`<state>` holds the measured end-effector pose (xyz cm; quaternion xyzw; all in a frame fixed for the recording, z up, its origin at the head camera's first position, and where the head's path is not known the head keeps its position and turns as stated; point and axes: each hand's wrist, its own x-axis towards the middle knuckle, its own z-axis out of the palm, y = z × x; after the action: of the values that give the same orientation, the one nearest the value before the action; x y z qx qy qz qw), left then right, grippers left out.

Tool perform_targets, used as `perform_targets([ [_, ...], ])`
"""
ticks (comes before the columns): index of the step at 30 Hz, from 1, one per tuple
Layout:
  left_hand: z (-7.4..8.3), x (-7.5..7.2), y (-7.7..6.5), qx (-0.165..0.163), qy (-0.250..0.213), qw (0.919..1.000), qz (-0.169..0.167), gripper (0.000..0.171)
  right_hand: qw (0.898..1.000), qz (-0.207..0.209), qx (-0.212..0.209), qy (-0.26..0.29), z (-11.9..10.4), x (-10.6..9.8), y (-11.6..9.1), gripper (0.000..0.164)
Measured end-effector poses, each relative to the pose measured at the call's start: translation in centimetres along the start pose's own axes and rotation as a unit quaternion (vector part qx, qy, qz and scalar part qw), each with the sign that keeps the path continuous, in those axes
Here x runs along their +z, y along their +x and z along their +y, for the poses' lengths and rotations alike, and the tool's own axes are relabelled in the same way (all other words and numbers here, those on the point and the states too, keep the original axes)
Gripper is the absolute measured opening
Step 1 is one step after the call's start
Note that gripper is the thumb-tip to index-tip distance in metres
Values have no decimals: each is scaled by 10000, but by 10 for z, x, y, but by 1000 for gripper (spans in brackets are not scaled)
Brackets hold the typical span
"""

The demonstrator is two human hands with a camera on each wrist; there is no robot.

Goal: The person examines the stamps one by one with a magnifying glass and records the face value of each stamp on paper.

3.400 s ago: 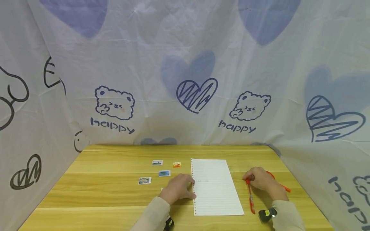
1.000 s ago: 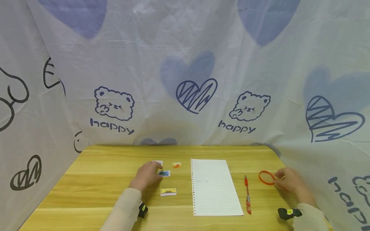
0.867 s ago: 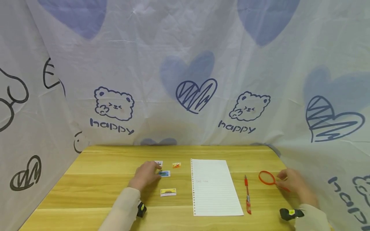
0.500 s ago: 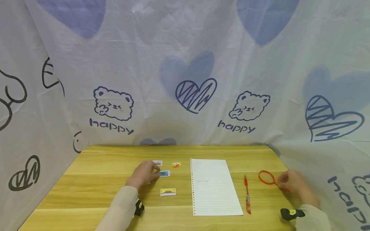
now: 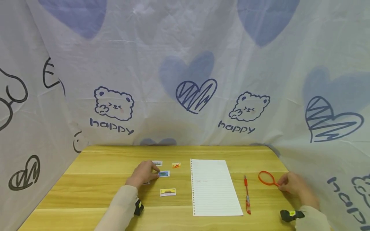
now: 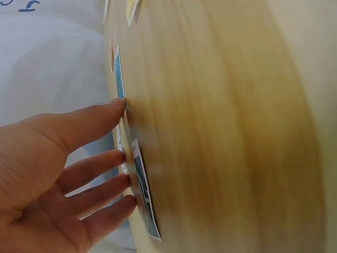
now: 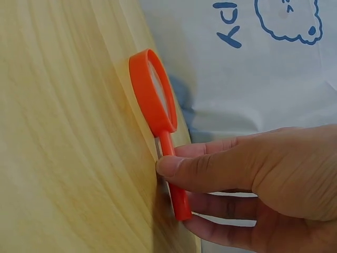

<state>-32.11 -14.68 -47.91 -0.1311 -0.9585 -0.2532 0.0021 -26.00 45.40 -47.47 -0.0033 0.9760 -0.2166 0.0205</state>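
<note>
My left hand (image 5: 143,173) rests among small postage stamps. Its thumb touches the left end of a blue stamp (image 5: 164,173), and the other fingertips meet the tabletop beside a dark green stamp (image 6: 145,192) in the left wrist view. The index finger is mostly hidden behind the thumb there. On the right, my right hand (image 5: 295,185) pinches the handle of a red-orange magnifying glass (image 7: 169,158) between thumb and fingers. Its round lens frame points away to the left, low over the table. A red pen (image 5: 247,194) lies left of that hand.
A lined sheet of paper (image 5: 215,192) with punched holes and faint writing lies mid-table. Around the left hand are a yellow stamp (image 5: 168,192), an orange one (image 5: 176,165) and a grey one (image 5: 157,163). A printed cloth (image 5: 156,96) encloses the wooden table (image 5: 95,179).
My left hand has moved left from the paper's edge to the blue stamp. My right hand has let go of the pen, shifted right and taken the magnifying glass by its handle.
</note>
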Motion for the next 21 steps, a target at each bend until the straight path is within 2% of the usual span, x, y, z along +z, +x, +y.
perform_targets([
  [12, -3, 3, 3, -65, -89, 9999, -2, 12, 9995, 233, -217, 34, -4, 6, 1, 5],
  [21, -2, 3, 3, -99, -124, 9999, -22, 12, 9973, 481, -549, -61, -35, 1, 6, 5],
])
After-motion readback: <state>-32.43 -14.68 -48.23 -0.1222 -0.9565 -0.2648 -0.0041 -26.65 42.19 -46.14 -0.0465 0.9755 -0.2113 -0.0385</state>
